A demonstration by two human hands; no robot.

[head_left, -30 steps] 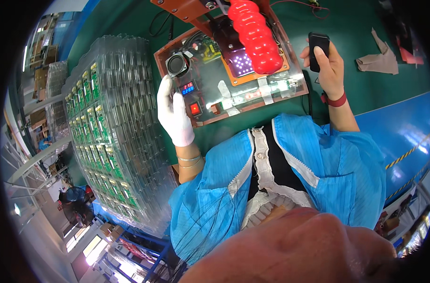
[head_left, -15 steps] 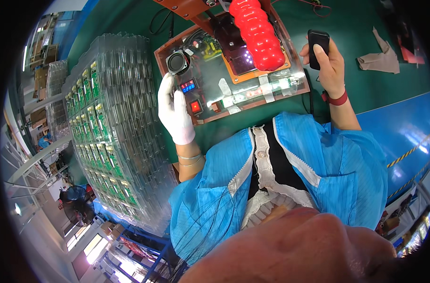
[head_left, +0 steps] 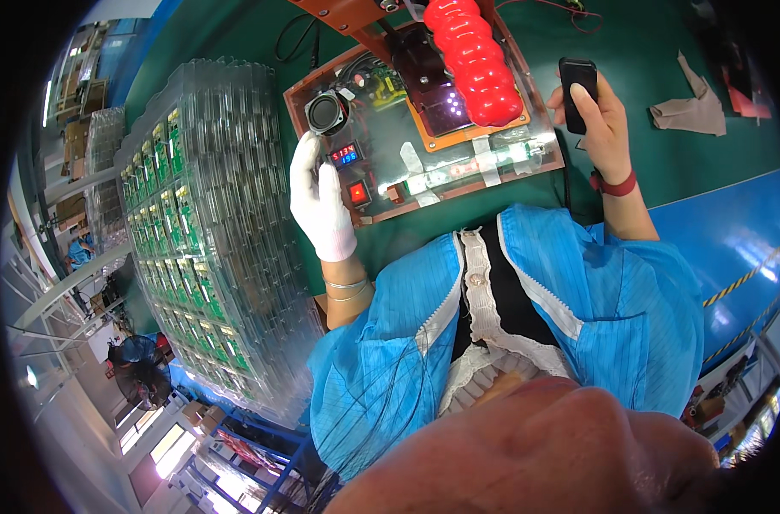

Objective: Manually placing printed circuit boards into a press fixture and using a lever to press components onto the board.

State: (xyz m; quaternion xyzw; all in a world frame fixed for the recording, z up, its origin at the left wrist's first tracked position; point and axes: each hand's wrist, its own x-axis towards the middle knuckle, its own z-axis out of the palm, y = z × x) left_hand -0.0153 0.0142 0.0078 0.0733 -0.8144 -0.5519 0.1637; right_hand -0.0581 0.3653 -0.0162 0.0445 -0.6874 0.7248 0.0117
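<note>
My right hand is wrapped round a small black remote control, its thumb lying on the face. In a white glove, my left hand rests at the left edge of a clear-topped test box, thumb and fingers apart and nothing in them. Close to those fingers are a round black speaker, a small digital meter and a lit red rocker switch. Over the box hangs a red, ribbed handle. Beneath it a dark panel shows small white lights.
To the left stands a tall stack of clear plastic trays holding green circuit boards. A beige cloth piece lies on the green mat at the right. Black cable runs behind the box.
The meter's reading differs, and the pattern of white lights on the dark panel looks different. The view has shifted slightly. Both hands keep about the same place and grip.
</note>
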